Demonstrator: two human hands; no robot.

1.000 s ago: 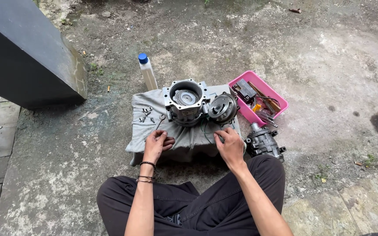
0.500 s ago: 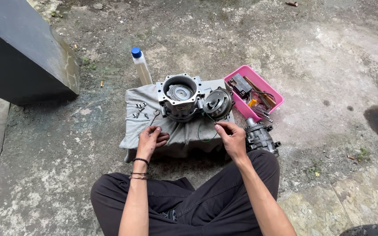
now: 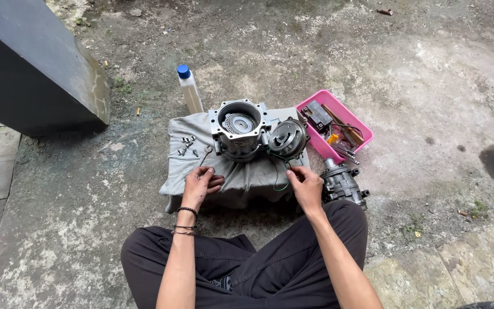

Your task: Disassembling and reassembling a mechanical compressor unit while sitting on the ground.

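- The right hand [image 3: 305, 186] has its fingers pinched shut on a thin green wire [image 3: 282, 177]. The wire loops down over the cloth and runs up to the round metal disc [image 3: 286, 137]. Pinching it near the end likely keeps the loose wire from flopping about.
- The left hand [image 3: 201, 184] rests on the grey cloth [image 3: 247, 177] with its fingers curled in. I cannot tell if they hold some small thing or just press the cloth flat.
- Just above the left hand lies a small wrench [image 3: 206, 153], and beside it a little bunch of bolts [image 3: 187, 145]. They sit together on the cloth, where they probably cannot roll off into the dirt.
- In the middle of the cloth stands a big metal housing [image 3: 239, 130] with its round opening facing up, so the parts inside show. The round metal disc leans against its right side, touching it.
- A white bottle with a blue cap [image 3: 189, 88] stands upright on the ground, just behind the cloth.
- A pink tray [image 3: 363, 128] sits to the right of the cloth and holds tools and odd bits, which keeps them in one place.
- Another metal part [image 3: 343, 184] lies on the ground near the right knee, just beside the right hand.
- The person sits cross-legged on rough concrete ground [image 3: 407, 68], close enough that both hands reach everything.
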